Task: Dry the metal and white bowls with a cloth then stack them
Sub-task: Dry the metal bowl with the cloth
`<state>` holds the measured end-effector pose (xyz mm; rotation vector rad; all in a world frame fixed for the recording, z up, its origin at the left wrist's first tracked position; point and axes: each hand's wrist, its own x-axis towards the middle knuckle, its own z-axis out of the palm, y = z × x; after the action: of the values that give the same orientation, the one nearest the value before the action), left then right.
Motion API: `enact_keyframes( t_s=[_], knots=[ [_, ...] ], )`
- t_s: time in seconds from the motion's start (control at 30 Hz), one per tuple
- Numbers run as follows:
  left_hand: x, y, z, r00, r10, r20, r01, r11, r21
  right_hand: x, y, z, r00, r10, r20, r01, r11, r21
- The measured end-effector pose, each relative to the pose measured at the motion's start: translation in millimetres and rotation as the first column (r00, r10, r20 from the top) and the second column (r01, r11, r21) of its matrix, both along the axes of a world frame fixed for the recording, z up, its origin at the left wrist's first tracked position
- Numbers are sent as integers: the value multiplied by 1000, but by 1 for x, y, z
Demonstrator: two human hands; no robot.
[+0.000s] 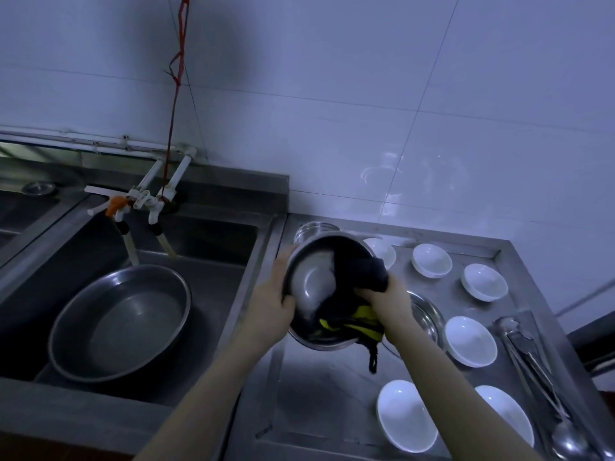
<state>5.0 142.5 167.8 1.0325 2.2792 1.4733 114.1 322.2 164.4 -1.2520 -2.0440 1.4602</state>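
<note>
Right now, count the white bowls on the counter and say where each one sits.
6. Three along the back: partly behind the held metal bowl. One mid-right. Two nearest the camera. Others may be hidden.

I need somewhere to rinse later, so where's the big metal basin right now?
The big metal basin sits in the sink on the left, below the taps.

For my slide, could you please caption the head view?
Left hand tilts a metal bowl while right hand wipes inside with a dark cloth.
</note>
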Motion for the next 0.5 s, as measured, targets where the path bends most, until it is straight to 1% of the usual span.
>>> enact_keyframes(
  t_s=[0.03, 0.07, 0.1, 0.13, 0.17, 0.2, 0.23, 0.27, 0.3, 0.33, 0.37, 0.4, 0.43, 0.47, 0.5],
  knots=[
    [-4, -1, 3, 999, -51, -15, 50, 998, -23, 0, 2, 1, 997, 40, 64, -49, 988, 144],
    [-10, -2, 6, 992, -121, -37, 118, 991, -64, -1, 4, 4, 986, 86, 140, -124, 947, 298],
    [-14, -1, 12, 976, -208, -67, 196, 969, -150, -3, 4, 8, 962, 144, 233, -235, 870, 434],
    [-19, 2, 15, 950, -291, -112, 250, 926, -284, -7, 1, 15, 925, 204, 321, -355, 767, 534],
    [-23, 7, 18, 920, -360, -153, 274, 873, -404, -12, -2, 20, 884, 256, 391, -455, 663, 595],
    [-27, 11, 20, 897, -401, -187, 273, 834, -479, -17, -8, 24, 854, 287, 434, -515, 583, 628],
    [-32, 14, 21, 894, -397, -207, 256, 832, -492, -20, -12, 25, 847, 294, 443, -529, 557, 641],
    [-35, 15, 24, 919, -335, -208, 220, 873, -436, -22, -15, 27, 864, 284, 416, -500, 583, 640],
    [-38, 14, 25, 953, -226, -200, 156, 936, -316, -24, -14, 26, 894, 261, 363, -441, 647, 621],
    [-41, 12, 24, 972, -82, -220, 46, 985, -164, -24, -12, 24, 927, 229, 296, -365, 723, 586],
    [-39, 7, 24, 959, 82, -272, -94, 995, -34, -22, -11, 21, 957, 180, 228, -279, 788, 548],
    [-33, 3, 24, 914, 241, -325, -241, 970, 43, -20, -10, 17, 977, 120, 175, -196, 827, 527],
    [-24, -1, 26, 877, 350, -329, -343, 936, 82, -16, -10, 13, 988, 69, 141, -135, 833, 537],
    [-16, -2, 24, 886, 385, -260, -379, 922, 73, -13, -12, 10, 992, 46, 114, -103, 820, 562],
    [-7, 0, 23, 926, 356, -126, -354, 934, 36, -9, -15, 6, 995, 58, 77, -92, 807, 583]
  ],
)
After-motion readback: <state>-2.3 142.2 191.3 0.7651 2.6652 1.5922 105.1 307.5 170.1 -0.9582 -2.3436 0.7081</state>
